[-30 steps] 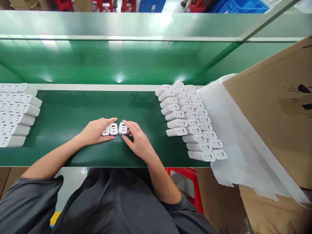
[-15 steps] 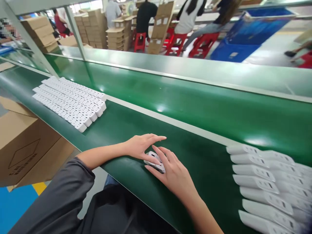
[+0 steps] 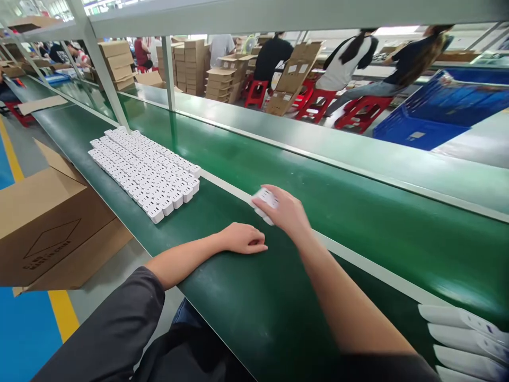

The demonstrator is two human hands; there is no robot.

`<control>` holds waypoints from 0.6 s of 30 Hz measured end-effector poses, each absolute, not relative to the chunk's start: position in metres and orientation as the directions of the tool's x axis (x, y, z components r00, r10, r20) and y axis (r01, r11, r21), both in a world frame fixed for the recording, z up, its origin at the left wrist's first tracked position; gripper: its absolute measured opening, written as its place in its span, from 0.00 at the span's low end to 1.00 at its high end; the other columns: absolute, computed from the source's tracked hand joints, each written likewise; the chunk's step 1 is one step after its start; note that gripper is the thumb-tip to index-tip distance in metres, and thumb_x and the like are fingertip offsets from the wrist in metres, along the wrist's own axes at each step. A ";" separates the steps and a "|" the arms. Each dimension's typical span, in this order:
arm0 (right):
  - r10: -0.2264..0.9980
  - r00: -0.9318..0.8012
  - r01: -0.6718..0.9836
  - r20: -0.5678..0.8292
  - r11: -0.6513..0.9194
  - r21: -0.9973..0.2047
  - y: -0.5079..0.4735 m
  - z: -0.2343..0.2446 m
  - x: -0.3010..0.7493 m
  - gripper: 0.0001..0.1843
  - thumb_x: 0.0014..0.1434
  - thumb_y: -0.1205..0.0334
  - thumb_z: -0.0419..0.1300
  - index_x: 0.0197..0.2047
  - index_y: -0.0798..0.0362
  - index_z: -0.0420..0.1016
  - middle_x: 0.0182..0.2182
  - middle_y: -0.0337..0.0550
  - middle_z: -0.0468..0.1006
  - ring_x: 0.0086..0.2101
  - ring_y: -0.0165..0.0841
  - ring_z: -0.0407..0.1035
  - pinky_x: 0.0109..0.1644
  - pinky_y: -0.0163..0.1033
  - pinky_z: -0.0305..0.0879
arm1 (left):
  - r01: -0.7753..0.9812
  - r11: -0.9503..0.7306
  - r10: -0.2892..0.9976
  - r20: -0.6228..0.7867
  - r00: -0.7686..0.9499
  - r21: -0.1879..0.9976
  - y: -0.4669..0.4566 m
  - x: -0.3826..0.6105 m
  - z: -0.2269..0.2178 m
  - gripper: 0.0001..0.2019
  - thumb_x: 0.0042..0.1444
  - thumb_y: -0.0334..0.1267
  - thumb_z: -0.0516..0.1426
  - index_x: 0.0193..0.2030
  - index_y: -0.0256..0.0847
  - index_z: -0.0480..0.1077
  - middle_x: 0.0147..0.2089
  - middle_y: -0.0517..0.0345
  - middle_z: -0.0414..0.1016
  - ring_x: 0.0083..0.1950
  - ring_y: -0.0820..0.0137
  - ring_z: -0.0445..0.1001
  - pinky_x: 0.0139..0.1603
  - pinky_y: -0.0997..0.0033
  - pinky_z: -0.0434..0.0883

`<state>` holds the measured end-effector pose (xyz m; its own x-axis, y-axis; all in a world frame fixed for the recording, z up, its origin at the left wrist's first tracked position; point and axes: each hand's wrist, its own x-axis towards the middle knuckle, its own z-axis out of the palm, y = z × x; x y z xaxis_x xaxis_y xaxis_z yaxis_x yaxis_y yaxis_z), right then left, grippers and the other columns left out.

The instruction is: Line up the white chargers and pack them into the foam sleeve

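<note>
My right hand (image 3: 288, 212) is raised over the white strip along the bench, its fingers and thumb closed round a white plastic socket block (image 3: 265, 200) with dark slots. Part of that block is hidden by the fingers, and it is slightly blurred. My left hand (image 3: 243, 238) rests on the green work surface (image 3: 238, 297) with its fingers curled in and nothing visible in them. To the left lie packed rows of similar white slotted blocks (image 3: 147, 172), standing close together. More white pieces (image 3: 467, 339) with rounded long bodies lie in a row at the lower right.
An open cardboard box (image 3: 51, 212) stands at the bench's left edge. White metal posts (image 3: 104, 74) and a rail (image 3: 278, 18) rise over the bench. Beyond are stacked cartons (image 3: 193, 66), red stools (image 3: 256, 94), a blue crate (image 3: 421, 127) and several seated people.
My right hand has lifted the socket block off the work surface and carried it forward. My left hand has let go of it and curled its fingers. The view has tilted up and left.
</note>
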<state>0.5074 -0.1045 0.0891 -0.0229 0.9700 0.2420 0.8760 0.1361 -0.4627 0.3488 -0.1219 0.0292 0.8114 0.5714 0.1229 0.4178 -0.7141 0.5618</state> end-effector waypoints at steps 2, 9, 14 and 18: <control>0.986 -0.079 0.870 0.150 0.142 -0.473 -0.067 0.093 0.471 0.27 0.61 0.47 0.61 0.60 0.49 0.71 0.55 0.51 0.77 0.53 0.48 0.71 0.56 0.51 0.67 | 0.349 -0.742 0.493 0.113 0.863 0.573 -0.124 0.351 0.024 0.13 0.62 0.46 0.58 0.29 0.41 0.71 0.31 0.60 0.75 0.41 0.68 0.75 0.35 0.73 0.64; 0.984 -0.175 0.844 0.026 0.164 -0.511 0.008 0.069 0.372 0.27 0.63 0.46 0.59 0.62 0.48 0.68 0.58 0.50 0.74 0.56 0.47 0.68 0.55 0.48 0.68 | 0.367 -0.681 0.559 0.125 0.820 0.634 -0.118 0.352 0.012 0.10 0.56 0.37 0.63 0.44 0.37 0.73 0.50 0.50 0.79 0.51 0.58 0.75 0.46 0.66 0.71; 0.978 -0.209 0.765 0.020 0.176 -0.619 0.025 0.066 0.363 0.25 0.67 0.47 0.55 0.62 0.50 0.67 0.58 0.50 0.73 0.58 0.40 0.67 0.60 0.43 0.63 | 0.378 -0.607 0.619 0.116 0.777 0.699 -0.112 0.357 0.006 0.19 0.56 0.40 0.65 0.52 0.36 0.72 0.54 0.47 0.77 0.53 0.57 0.75 0.49 0.62 0.74; 0.990 -0.131 0.703 -0.045 0.061 -0.708 0.026 0.066 0.365 0.22 0.67 0.52 0.54 0.60 0.51 0.67 0.58 0.50 0.74 0.58 0.37 0.68 0.61 0.42 0.63 | 0.374 -0.574 0.623 0.093 0.776 0.729 -0.111 0.359 0.003 0.20 0.53 0.40 0.67 0.51 0.37 0.73 0.53 0.49 0.77 0.54 0.55 0.74 0.54 0.58 0.73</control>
<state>0.3650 0.0257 0.0663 -0.1306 0.9904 -0.0446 0.7035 0.0609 -0.7081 0.3589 -0.1105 0.0028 0.7763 0.6234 0.0929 0.3736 -0.5739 0.7287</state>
